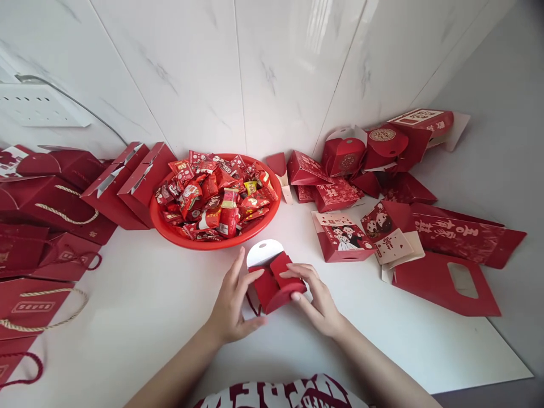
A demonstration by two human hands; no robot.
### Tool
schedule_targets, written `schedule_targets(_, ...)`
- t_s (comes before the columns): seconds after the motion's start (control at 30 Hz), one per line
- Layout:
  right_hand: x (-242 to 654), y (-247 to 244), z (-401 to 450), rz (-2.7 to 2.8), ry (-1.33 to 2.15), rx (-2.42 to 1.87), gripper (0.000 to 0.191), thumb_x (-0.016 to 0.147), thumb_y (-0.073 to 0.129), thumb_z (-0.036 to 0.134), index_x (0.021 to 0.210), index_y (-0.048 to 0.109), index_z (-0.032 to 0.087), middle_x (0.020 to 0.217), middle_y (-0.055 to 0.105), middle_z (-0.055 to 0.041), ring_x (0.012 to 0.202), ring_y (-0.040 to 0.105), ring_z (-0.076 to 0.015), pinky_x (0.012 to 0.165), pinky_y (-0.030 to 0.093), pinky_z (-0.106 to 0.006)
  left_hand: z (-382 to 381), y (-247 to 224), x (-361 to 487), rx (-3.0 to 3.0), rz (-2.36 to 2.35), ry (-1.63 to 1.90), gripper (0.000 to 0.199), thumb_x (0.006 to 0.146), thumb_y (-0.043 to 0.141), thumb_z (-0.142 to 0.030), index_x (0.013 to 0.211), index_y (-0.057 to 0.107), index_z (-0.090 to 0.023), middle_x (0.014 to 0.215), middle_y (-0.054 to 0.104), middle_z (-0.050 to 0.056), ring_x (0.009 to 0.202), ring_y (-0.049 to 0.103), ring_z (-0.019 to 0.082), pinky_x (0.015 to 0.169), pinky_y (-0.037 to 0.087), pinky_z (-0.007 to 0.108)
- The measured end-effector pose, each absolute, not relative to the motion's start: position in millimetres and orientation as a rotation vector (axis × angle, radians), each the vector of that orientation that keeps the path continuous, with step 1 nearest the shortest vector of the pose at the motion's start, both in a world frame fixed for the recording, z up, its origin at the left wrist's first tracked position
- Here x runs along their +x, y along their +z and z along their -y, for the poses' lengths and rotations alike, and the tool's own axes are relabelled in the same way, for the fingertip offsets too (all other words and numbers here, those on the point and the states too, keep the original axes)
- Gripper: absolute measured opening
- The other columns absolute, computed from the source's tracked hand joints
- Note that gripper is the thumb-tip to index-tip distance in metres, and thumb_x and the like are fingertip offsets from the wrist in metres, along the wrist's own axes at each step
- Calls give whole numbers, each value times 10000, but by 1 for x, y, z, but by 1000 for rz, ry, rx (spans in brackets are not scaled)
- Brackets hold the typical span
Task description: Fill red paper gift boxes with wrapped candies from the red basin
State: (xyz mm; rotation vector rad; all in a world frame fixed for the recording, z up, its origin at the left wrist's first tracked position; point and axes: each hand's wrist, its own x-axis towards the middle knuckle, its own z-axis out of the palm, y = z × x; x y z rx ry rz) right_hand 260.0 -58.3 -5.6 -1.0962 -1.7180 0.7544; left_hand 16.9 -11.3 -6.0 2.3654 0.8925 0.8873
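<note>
A small red candy box (pixel 272 289) stands on the white table in front of me, its rounded flaps partly folded. One flap rises at the back and shows its white inside. My left hand (pixel 232 303) is at the box's left side with fingers apart and the index fingertip at the inner flap. My right hand (pixel 317 297) has the box's right side between thumb and fingers, the thumb on the front flap. A dark red cord hangs at the box's left. Just behind it sits a red basin (pixel 191 242) full of wrapped candies (pixel 212 195).
Red bags with rope handles (pixel 46 198) line the left side. Two red boxes (pixel 147 184) lean beside the basin. Folded and flattened red boxes (pixel 450 283) pile up at the right, with a printed couple box (pixel 346 238) nearest. A power strip (pixel 42 105) is on the tiled wall.
</note>
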Motion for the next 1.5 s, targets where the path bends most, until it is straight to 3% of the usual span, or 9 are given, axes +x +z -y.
schedule_targets(0.13, 239, -4, 62, 1427, 712, -1192, 351, 997, 494, 272, 1346, 464, 292, 1381, 504, -108, 1305, 488, -254, 1062, 459, -473, 12, -12, 23, 2128, -875, 967, 384, 942, 522, -396, 1272, 486, -202, 1566, 303, 194, 1440, 342, 378, 1118, 349, 554)
schedule_targets(0.3, 232, 0, 68, 1402, 856, -1163, 678, 983, 503, 369, 1567, 167, 296, 1672, 49, -65, 1528, 146, -288, 1219, 248, -544, 17, -15, 28, 1868, -744, 962, 917, 856, 649, -397, 1567, 99, -211, 1602, 221, 202, 1464, 294, 383, 1169, 296, 566)
schedule_targets(0.43, 236, 0, 69, 1451, 1032, -1130, 751, 988, 487, 439, 1590, 56, 316, 1673, 92, -62, 1526, 174, -269, 1212, 289, -509, 22, -1, 36, 1604, -679, 920, 945, 953, 534, -388, 1572, -170, -270, 1656, 144, 145, 1520, 204, 323, 1200, 294, 504)
schedule_targets(0.7, 236, 2, 66, 1532, 945, -1188, 672, 966, 552, 382, 1553, 233, 314, 1533, 370, -98, 1428, 355, -263, 1176, 334, -476, 13, 6, 30, 1471, -661, 912, 630, 925, 555, -383, 1491, 317, -242, 1580, 323, 135, 1449, 336, 339, 1166, 341, 492)
schedule_targets(0.9, 235, 6, 63, 1547, 883, -1231, 172, 983, 525, 359, 1054, 639, 252, 1381, 486, -108, 1371, 398, -278, 1113, 375, -469, 13, 1, 25, 1793, -718, 840, 389, 999, 379, -428, 1188, 648, -221, 1477, 394, 135, 1444, 311, 340, 1174, 278, 511)
schedule_targets(1.07, 241, 4, 63, 1584, 861, -1214, 289, 1002, 460, 451, 1099, 633, 242, 1391, 478, -124, 1376, 390, -292, 1116, 361, -485, 9, 7, 22, 2012, -680, 771, 718, 813, 605, -679, 1344, 544, -200, 1555, 294, 188, 1464, 257, 416, 1160, 308, 562)
schedule_targets(1.23, 241, 3, 70, 1753, 821, -1139, 491, 1000, 382, 575, 1358, 564, 292, 1479, 411, -107, 1376, 384, -314, 1104, 382, -506, 4, 38, -2, 2271, -1028, 707, 365, 931, 534, -277, 1287, 613, -265, 1565, 362, 84, 1435, 365, 324, 1177, 330, 485)
schedule_targets(1.33, 236, 2, 77, 1807, 926, -1017, 519, 1005, 383, 557, 1447, 468, 300, 1516, 385, -110, 1306, 481, -296, 986, 512, -437, 15, 61, -18, 2245, -1305, 925, 469, 958, 449, -185, 1415, 499, -285, 1456, 513, 75, 1349, 482, 273, 1127, 400, 448)
schedule_targets(1.5, 236, -8, 78, 1893, 796, -1041, 368, 1011, 462, 310, 1376, 503, 289, 1463, 449, -120, 1268, 527, -271, 929, 560, -405, 37, 81, -22, 2510, -1121, 597, 833, 862, 662, -485, 1571, 274, -285, 1602, 339, 104, 1455, 320, 388, 1204, 230, 566)
